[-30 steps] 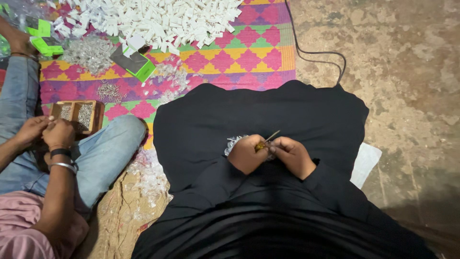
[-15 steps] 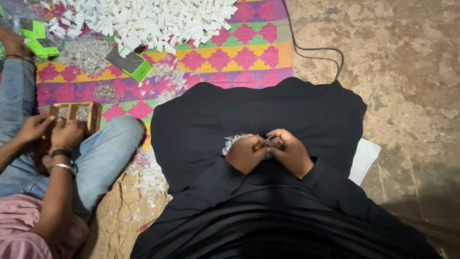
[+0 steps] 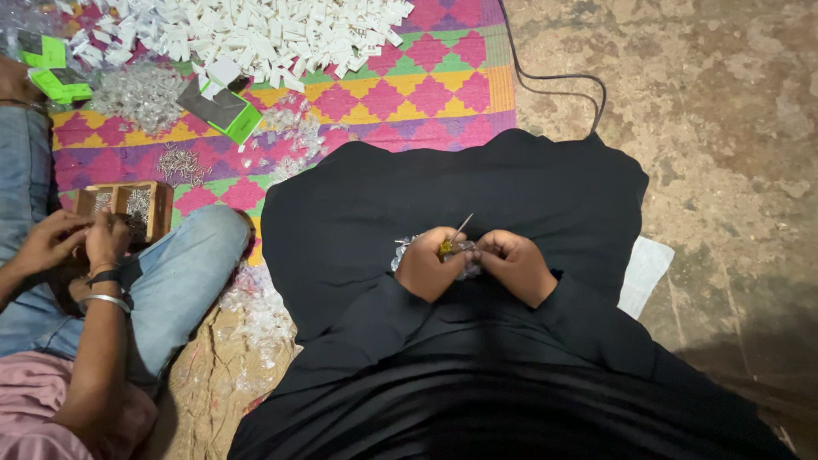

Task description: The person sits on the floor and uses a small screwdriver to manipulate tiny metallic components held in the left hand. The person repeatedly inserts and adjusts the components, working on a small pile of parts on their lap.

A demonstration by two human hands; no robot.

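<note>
Seen from the head camera, a small screwdriver (image 3: 449, 243) with a yellow handle is gripped in the left hand (image 3: 429, 265), its thin metal shaft angled up and away over a lap covered in black cloth (image 3: 477, 192). The right hand (image 3: 514, 267) is brought close against the left, fingertips closed on a small part (image 3: 470, 250) at the screwdriver's handle end; what that part is cannot be made out. Both hands are held together, each clamped on its item, just above a little cluster of clear pieces (image 3: 405, 250) resting on the cloth.

How far the work stands is judged only loosely: a large heap of white plastic parts (image 3: 256, 34) is spread across the top of the patterned mat (image 3: 426, 85), with piles of clear parts (image 3: 141, 89) and a green-edged packet (image 3: 223, 109) beside it, which suggests that much stock is left to be handled. No finished pile can be told apart from the rest.

At the left edge, a co-worker in blue jeans (image 3: 170, 273) is seated, both hands occupied at a small wooden box (image 3: 128, 204) divided into compartments. A black cable (image 3: 554, 81) is run over the bare floor (image 3: 724, 128) at upper right, and a white sheet (image 3: 643, 273) is partly tucked under the black cloth.
</note>
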